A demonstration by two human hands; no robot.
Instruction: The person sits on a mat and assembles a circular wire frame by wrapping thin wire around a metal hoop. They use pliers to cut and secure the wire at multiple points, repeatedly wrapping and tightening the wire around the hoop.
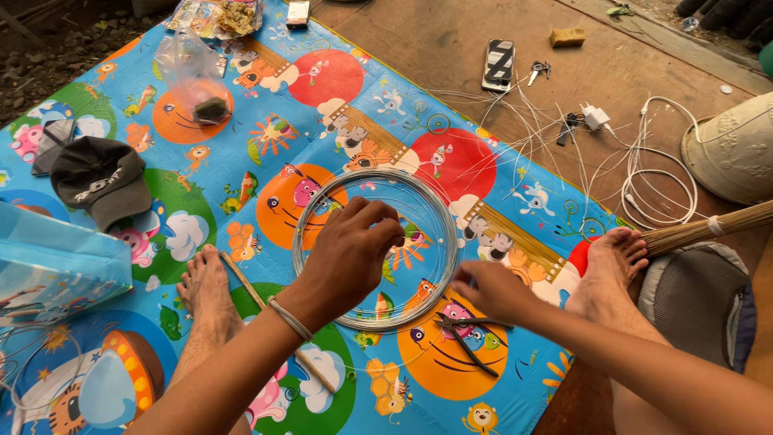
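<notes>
Centre frame | left hand [350,250] pinching wire coil [439,278], fingertips hidden | right hand [491,290] over pliers [467,338], grip unclear | mat [241,153] cut off at left.

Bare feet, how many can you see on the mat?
2. The left foot lies flat beside the wooden stick; the right foot rests at the mat's right edge.

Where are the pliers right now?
The pliers lie on the colourful mat, low and right of centre in the head view, just under the right hand and beside the wire coil.
</notes>
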